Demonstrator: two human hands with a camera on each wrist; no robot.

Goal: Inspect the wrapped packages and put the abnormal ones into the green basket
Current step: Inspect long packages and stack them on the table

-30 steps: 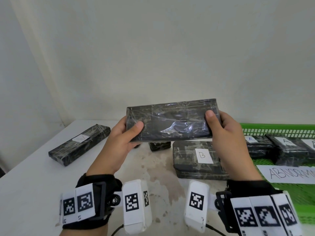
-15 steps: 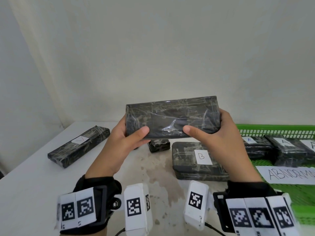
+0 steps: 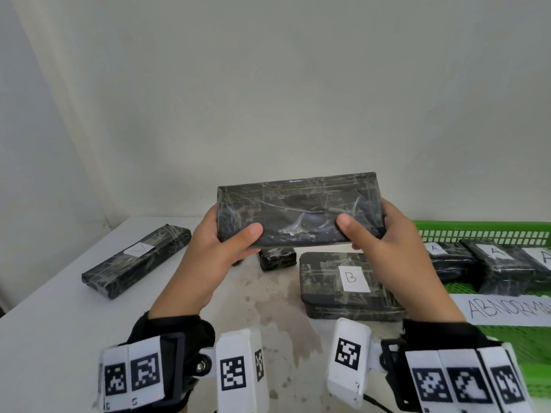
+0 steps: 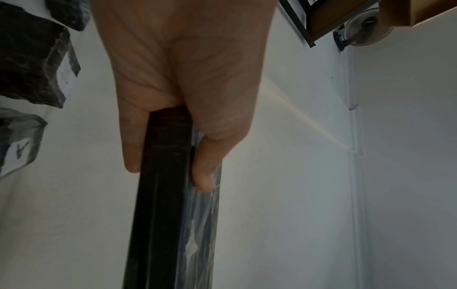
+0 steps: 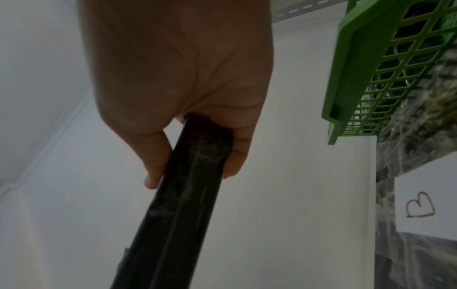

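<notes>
Tilted slightly further, the wrapped package [image 3: 299, 211] stays pinched between left hand [image 3: 220, 248] and right hand [image 3: 387, 248].

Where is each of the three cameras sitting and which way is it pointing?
Head: worn on the head, facing forward and down at the white table; both hands grip the dark plastic-wrapped flat package, the green plastic basket to the right.
Left wrist: looks along the left hand at that package's edge.
Right wrist: looks along the right hand; basket beside it.
Shared: all three show the held package; head and right wrist share the basket.
</notes>
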